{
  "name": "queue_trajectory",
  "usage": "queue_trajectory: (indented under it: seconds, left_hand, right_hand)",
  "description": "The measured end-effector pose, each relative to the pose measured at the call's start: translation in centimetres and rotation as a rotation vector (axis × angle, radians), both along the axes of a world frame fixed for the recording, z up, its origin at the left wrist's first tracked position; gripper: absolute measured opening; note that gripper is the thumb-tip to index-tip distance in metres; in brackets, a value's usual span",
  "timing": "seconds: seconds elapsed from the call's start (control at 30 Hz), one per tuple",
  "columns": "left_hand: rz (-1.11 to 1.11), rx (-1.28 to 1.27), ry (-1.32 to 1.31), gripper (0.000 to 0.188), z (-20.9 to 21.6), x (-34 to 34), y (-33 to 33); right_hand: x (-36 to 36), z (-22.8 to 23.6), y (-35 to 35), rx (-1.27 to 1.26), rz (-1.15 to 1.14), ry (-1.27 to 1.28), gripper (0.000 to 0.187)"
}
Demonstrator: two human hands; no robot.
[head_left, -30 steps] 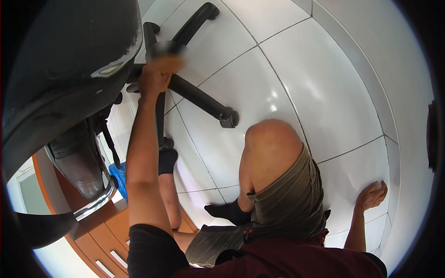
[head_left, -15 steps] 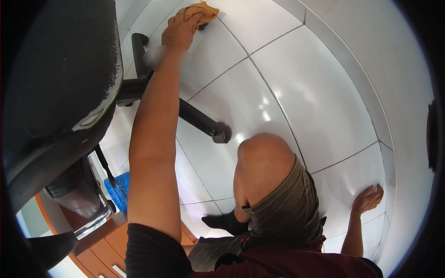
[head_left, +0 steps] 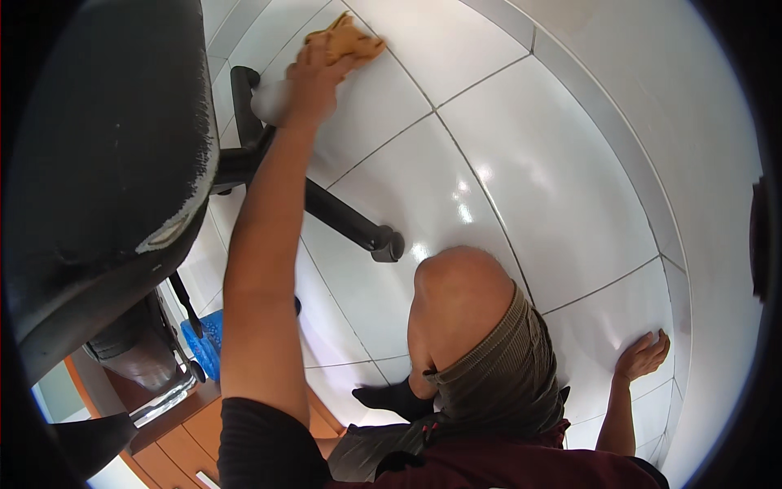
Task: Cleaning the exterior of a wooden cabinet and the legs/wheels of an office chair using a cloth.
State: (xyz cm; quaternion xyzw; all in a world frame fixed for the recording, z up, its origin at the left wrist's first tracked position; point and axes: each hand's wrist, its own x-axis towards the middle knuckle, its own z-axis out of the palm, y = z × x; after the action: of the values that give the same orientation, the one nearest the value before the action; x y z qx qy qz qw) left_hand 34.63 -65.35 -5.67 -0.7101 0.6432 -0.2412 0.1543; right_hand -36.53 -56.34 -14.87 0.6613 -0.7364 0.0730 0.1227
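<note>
Stretched far forward beside the chair base, my left hand (head_left: 314, 80) is pressed over an orange-brown cleaning cloth (head_left: 346, 45), which lies bunched on the white tile floor (head_left: 538, 171). Its fingers are partly hidden by the cloth. My right hand (head_left: 643, 356) is low at the right, on or just above the tiles near the wall's skirting, with nothing in it and the fingers extended. The black star base of an office chair (head_left: 346, 216) passes under my left forearm, and one caster ends in front of my bent knee (head_left: 464, 297).
The worn black chair seat (head_left: 106, 163) fills the left side. Below it are a blue perforated plastic container (head_left: 208, 342), partly hidden by my arm, and an orange-brown wooden drawer unit (head_left: 183, 448). A pale wall with skirting (head_left: 627, 138) curves along the right.
My left hand and the cloth have slid slightly nearer, and the cloth has spread into a different shape. My right hand has barely moved. The whole view has shifted a little.
</note>
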Motion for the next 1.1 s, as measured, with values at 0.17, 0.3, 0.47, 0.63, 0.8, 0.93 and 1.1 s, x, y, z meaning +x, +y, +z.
queue_trajectory:
  seconds: [0.17,0.3,0.47,0.63,0.8,0.93,1.1]
  left_hand:
    - [0.044,-0.016,0.034,0.04,-2.0,0.2,-0.4]
    - [0.222,0.039,0.178,0.042,-0.7,1.1,3.8]
    - [0.399,0.008,0.356,0.036,2.2,0.9,11.8]
    - [0.629,-0.039,0.399,0.029,2.8,-1.1,13.9]
    - [0.674,-0.164,0.5,0.025,1.6,-7.3,15.2]
    - [0.526,-0.311,0.714,0.028,0.9,-12.2,18.9]
    - [0.608,-0.249,0.96,0.028,2.0,-12.2,26.2]
  right_hand:
    - [-0.5,-0.3,0.3,0.008,0.024,-0.009,0.036]
    - [-0.7,-0.8,0.1,0.02,0.019,-0.04,0.038]
    - [-0.3,-0.1,0.0,0.012,0.0,0.016,0.038]
    - [-0.2,-0.6,0.0,0.0,-0.009,0.022,0.039]
    - [-0.1,-0.4,-0.1,0.011,-0.043,0.014,0.04]
    - [-0.1,-0.4,0.2,0.031,-0.071,0.017,0.04]
    - [0.5,-0.4,-0.1,0.12,-0.151,0.02,0.04]
